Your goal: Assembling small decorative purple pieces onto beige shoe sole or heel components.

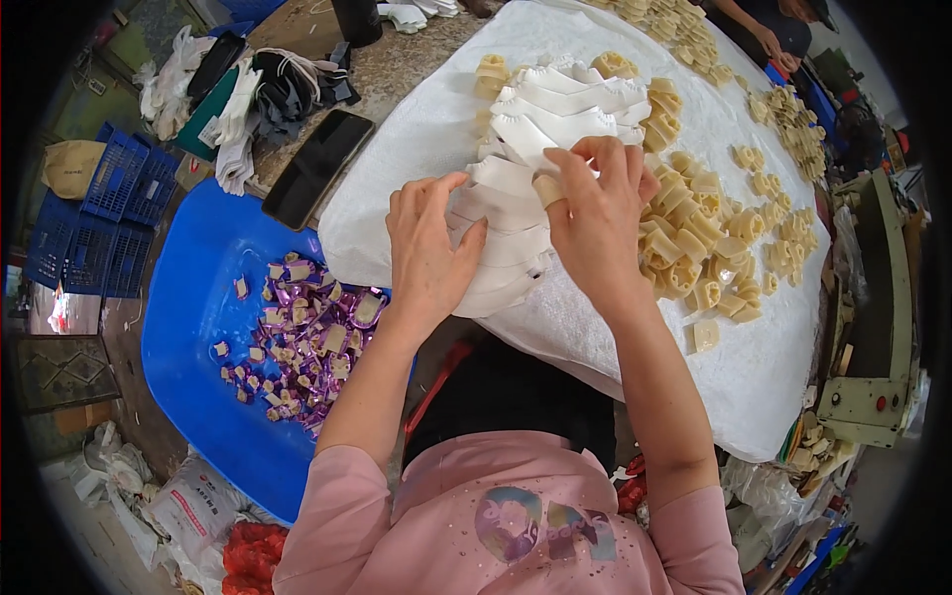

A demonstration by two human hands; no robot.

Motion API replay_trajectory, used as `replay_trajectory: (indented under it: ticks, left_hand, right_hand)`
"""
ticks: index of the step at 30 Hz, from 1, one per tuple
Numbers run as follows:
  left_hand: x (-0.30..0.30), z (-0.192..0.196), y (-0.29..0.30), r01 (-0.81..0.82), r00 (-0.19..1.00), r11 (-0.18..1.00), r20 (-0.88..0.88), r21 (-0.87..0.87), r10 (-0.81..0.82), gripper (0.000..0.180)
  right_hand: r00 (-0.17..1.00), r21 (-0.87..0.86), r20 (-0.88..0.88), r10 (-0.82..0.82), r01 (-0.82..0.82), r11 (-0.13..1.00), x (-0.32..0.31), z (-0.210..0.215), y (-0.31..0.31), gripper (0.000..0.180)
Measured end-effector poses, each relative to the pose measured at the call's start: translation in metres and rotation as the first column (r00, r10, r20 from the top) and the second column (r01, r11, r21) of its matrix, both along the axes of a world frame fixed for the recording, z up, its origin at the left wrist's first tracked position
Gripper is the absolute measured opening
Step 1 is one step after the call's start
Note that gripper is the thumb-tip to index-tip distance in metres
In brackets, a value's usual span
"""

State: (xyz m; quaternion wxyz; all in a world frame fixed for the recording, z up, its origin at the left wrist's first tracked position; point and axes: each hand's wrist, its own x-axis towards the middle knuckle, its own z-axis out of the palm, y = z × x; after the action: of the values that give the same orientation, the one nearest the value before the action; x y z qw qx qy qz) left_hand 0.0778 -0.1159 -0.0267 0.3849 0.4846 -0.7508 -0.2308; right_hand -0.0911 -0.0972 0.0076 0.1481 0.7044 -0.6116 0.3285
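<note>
Several curved white strips (511,248) with notched edges lie overlapping in a row on a white cloth (397,139). My left hand (431,248) rests along their left side, thumb and fingers apart, and appears to touch them. Over their right side, my right hand (600,218) has its fingers bent and the thumb near the index finger. A beige band-like piece (547,190) shows at that thumb; whether it is worn or held, I cannot tell. Farther back, more white strips (570,99) are heaped. Beside my right hand lies a pile of cream-coloured plastic rings (689,233).
A blue tub (193,307) at left holds shiny purple-and-cream pieces (317,347). A black phone (317,167) lies on the table edge near a pile of gloves (288,89). Blue crates (124,178) stand far left. Another person's hand (773,50) shows at the far right, above a green machine (878,317).
</note>
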Motion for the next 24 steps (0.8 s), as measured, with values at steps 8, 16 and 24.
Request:
replay_trajectory:
  ticks: [8, 16, 24]
  left_hand:
    - [-0.025, 0.009, -0.004, 0.051, 0.998, 0.993, -0.02, -0.105, -0.054, 0.044]
    - [-0.035, 0.014, -0.012, 0.012, 0.993, 0.994, -0.118, -0.113, -0.026, 0.044]
    - [-0.043, 0.005, -0.031, -0.003, 0.998, 0.982, -0.058, -0.19, -0.009, 0.029]
  right_hand:
    - [0.998, 0.099, 0.025, -0.066, 0.063, 0.993, -0.009, 0.003, -0.011, 0.031]
    - [0.98, 0.178, 0.199, 0.0, -0.036, 0.983, -0.013, 0.005, -0.006, 0.036]
    - [0.971, 0.101, 0.209, 0.118, -0.141, 0.985, -0.024, 0.007, 0.004, 0.038]
